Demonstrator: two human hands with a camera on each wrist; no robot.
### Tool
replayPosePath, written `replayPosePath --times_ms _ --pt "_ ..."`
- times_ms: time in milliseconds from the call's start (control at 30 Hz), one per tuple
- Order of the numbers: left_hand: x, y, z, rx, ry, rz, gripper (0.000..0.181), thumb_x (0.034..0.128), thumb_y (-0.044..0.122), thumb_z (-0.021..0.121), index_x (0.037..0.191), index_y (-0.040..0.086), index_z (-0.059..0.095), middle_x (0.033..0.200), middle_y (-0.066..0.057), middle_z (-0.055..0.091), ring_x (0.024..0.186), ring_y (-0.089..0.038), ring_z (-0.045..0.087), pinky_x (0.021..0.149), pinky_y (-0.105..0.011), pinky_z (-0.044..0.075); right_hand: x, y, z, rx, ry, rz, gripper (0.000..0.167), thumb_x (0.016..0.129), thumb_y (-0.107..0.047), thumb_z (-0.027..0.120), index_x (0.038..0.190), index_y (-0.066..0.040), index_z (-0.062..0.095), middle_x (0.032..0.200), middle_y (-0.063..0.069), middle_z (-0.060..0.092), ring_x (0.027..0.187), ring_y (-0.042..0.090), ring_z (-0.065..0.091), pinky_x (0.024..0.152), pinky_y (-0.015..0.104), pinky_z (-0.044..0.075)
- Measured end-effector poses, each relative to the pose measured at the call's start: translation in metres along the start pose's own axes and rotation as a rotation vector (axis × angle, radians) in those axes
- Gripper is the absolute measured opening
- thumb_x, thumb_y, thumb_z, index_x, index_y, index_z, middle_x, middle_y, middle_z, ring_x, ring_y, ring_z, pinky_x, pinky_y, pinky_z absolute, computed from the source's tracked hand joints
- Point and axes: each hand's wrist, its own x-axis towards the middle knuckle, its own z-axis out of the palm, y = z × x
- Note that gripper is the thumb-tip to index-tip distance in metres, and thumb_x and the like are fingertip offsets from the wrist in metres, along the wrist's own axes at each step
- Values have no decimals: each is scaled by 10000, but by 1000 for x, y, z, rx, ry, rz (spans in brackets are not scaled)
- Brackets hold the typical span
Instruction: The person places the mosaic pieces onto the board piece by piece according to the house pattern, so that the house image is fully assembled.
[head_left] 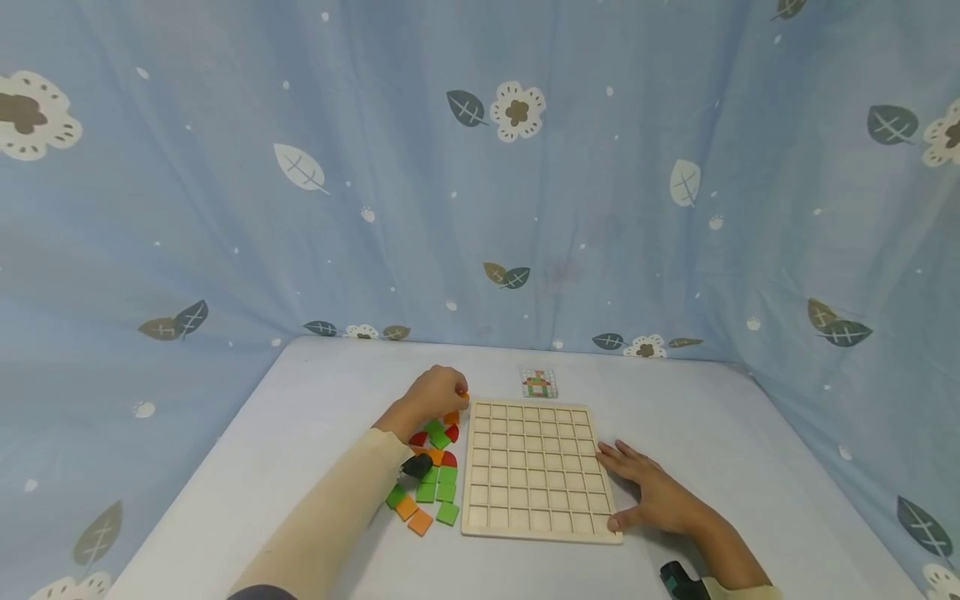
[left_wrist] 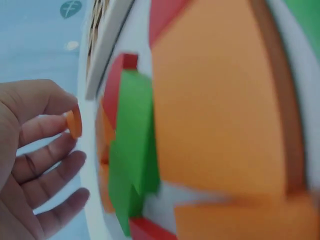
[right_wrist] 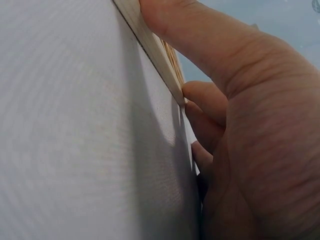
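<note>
My left hand (head_left: 435, 393) is at the far left corner of a wooden grid board (head_left: 540, 535). In the left wrist view, its thumb and index finger pinch a small orange tile (left_wrist: 74, 124), while the other fingers spread loosely. Most of that tile is hidden by the fingertips. My right hand (head_left: 656, 496) rests along the board's right edge, with the thumb near the front right corner and the fingers extended further back. The right wrist view shows the thumb (right_wrist: 185, 25) and fingertips touching the board's rim (right_wrist: 150, 52).
Left of the board lie several loose tiles: green squares (head_left: 447, 513), orange squares (head_left: 420, 522) and red quarter-rounds (head_left: 449, 459), some overlapping. A small pattern card (head_left: 539, 383) lies behind the board on the white table (head_left: 675, 400). A blue patterned curtain (head_left: 375, 208) hangs around.
</note>
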Motion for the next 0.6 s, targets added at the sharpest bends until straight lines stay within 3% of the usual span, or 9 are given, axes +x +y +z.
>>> replayPosePath --times_ms 167,333,500,600 --pt "7 11 5 -11 3 113 132 848 160 701 967 117 739 961 -5 675 779 -139 596 746 -332 504 0 -1 -1 0 -4 -7 1098 592 -648 780 1487 -128 415 1562 95 284 1427 431 136 1048 692 134" --pt "18 28 15 13 -32 190 173 865 169 683 1018 106 733 1000 -3 677 948 -182 618 818 -347 506 0 -2 -2 -5 -9 1 1099 599 -662 771 1488 -124 412 1563 88 285 1426 434 138 1045 696 141" --pt "27 45 26 24 -41 243 144 853 148 669 978 119 734 954 21 673 886 -140 606 779 -316 505 0 -2 -1 -3 -9 3 1095 602 -651 782 1489 -128 411 1562 83 288 1428 428 138 1047 695 138" --pt "31 54 33 -3 -63 274 81 849 134 665 888 118 735 822 39 643 722 -98 540 660 -273 467 0 0 0 -5 -8 4 1096 601 -655 782 1490 -132 411 1563 76 287 1432 416 137 1053 686 138"
